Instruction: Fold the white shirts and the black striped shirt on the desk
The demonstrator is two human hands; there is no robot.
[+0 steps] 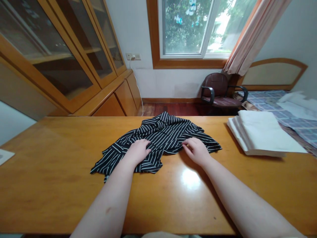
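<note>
A black shirt with thin white stripes [168, 132] lies crumpled and spread out on the wooden table [61, 198]. On its near left part rests my left hand [140, 150], palm down, with the fingers stretched over the cloth and the thumb apart. My right hand [195, 150] is at the near right edge of the shirt. Its thumb and forefinger are pinched together on the fabric, while the other fingers curl in. Folds hide most of the shirt's shape.
A stack of folded white sheets [262, 132] sits at the table's right side. White paper [5, 156] lies at the left edge. Beyond the table are a glass-door cabinet [74, 56], a brown armchair [219, 89] and a bed [262, 99].
</note>
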